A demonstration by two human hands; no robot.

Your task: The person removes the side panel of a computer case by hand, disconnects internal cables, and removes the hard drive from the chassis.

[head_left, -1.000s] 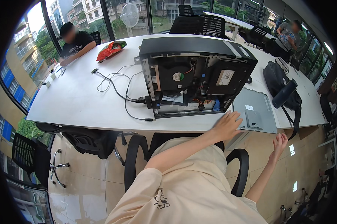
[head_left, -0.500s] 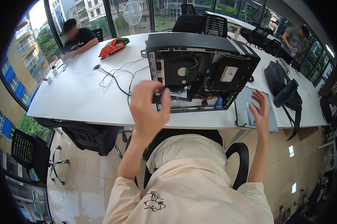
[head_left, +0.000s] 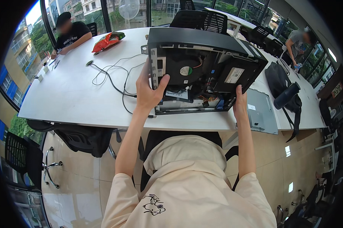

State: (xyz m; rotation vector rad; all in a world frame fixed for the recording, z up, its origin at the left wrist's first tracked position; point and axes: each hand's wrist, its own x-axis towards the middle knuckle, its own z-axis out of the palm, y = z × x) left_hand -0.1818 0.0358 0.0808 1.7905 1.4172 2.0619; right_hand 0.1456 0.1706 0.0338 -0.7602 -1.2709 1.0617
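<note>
A black desktop computer case (head_left: 202, 40) stands on the white table (head_left: 68, 97) in front of me, its open side facing me. Inside it show a black fan housing (head_left: 179, 70), a drive bay with a white label, and coloured wires. My left hand (head_left: 148, 93) grips the case's left edge, thumb on the front frame and fingers behind it. At the lower right edge, my right hand (head_left: 240, 103) holds the case, its fingers partly hidden. Right of that hand lies a flat grey metal panel (head_left: 264, 117). Thin cables (head_left: 112, 84) trail across the table left of the case.
A red and green snack bag (head_left: 106, 42) lies at the back left, near a seated person (head_left: 74, 34). On the right sit a black backpack (head_left: 274, 78) and a dark bottle (head_left: 286, 95). Another person (head_left: 296, 45) stands far right. Chairs (head_left: 78, 136) stand around the table.
Both my hands, apart from the case before, have closed on its left and right sides. The case's edges have shifted slightly against the table, and a cable plug now shows below its left corner.
</note>
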